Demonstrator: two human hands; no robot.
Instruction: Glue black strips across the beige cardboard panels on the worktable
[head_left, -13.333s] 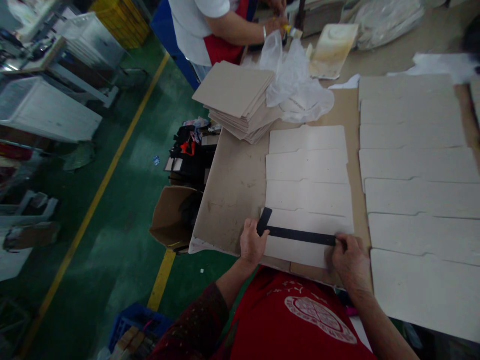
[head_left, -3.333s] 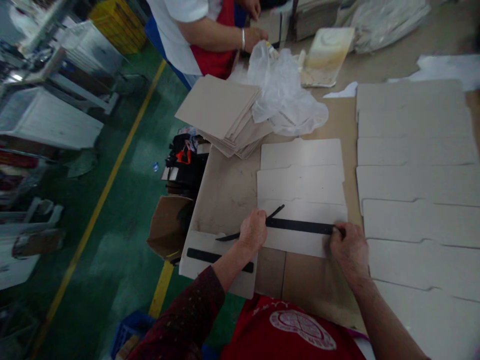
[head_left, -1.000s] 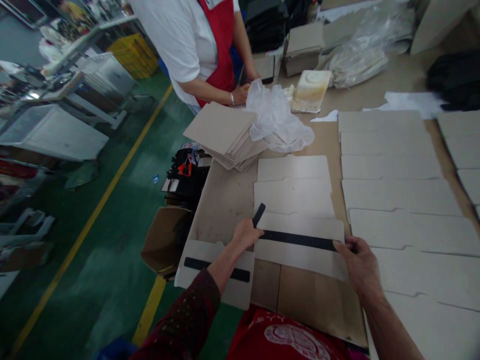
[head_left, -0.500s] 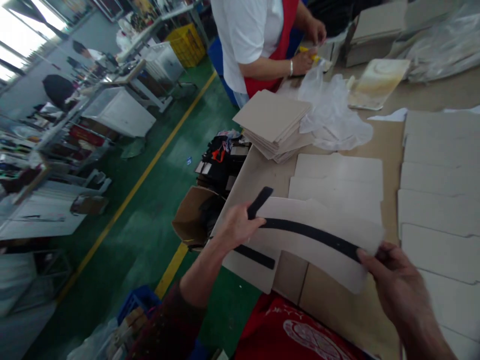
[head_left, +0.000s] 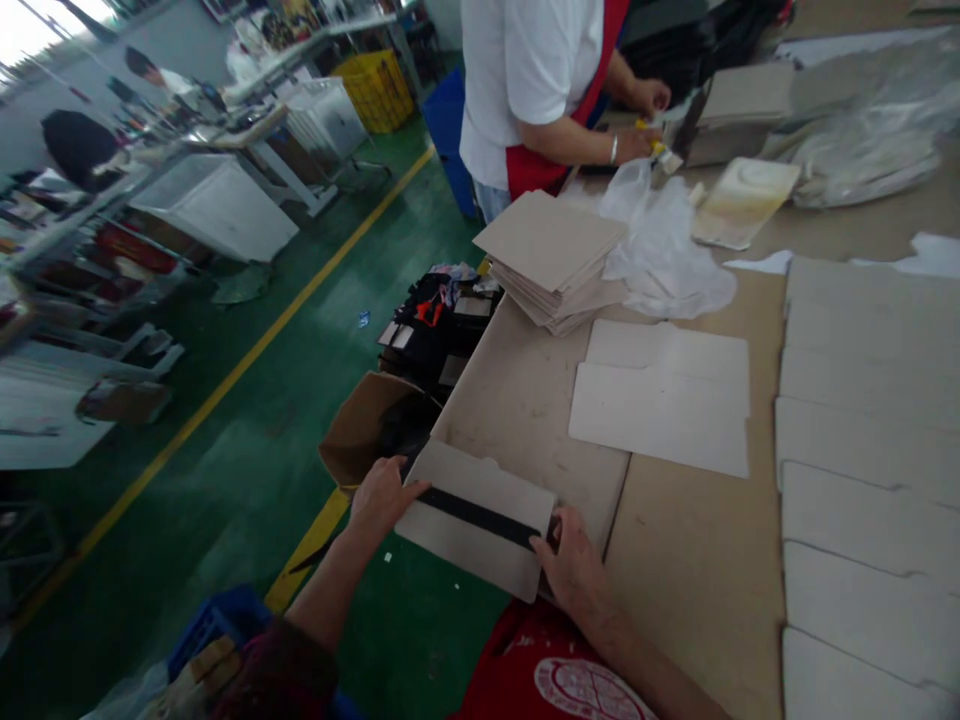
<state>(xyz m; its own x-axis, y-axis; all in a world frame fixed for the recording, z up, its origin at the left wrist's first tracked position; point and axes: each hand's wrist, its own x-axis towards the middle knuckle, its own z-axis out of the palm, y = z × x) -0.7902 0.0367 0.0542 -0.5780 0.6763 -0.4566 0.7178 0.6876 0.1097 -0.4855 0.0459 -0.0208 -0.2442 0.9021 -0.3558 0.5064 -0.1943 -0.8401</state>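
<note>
A flat beige board [head_left: 469,475] with rounded corners lies at the table's near left edge, partly overhanging it. Straight across it runs a black strip [head_left: 480,516]. My left hand [head_left: 381,502] is closed at the board's left edge, with its thumb on the strip's end. At the opposite edge my right hand [head_left: 574,560] grips strip and board together, thumb on top and fingers curled round the side. A dark tail of strip hangs below my left wrist. Whether another board lies underneath is hidden.
Two overlapping boards [head_left: 660,410] lie farther up the table [head_left: 697,560]; a long overlapping row [head_left: 870,500] lies to the right. A board stack [head_left: 551,245] and crumpled plastic [head_left: 667,250] stand near a co-worker [head_left: 540,100]. An open cardboard box [head_left: 360,425] sits beyond the left edge.
Both hands have moved left and toward me with the board and strip, away from the two overlapping boards. The strip, curved before, now lies straight over the board at the table edge.
</note>
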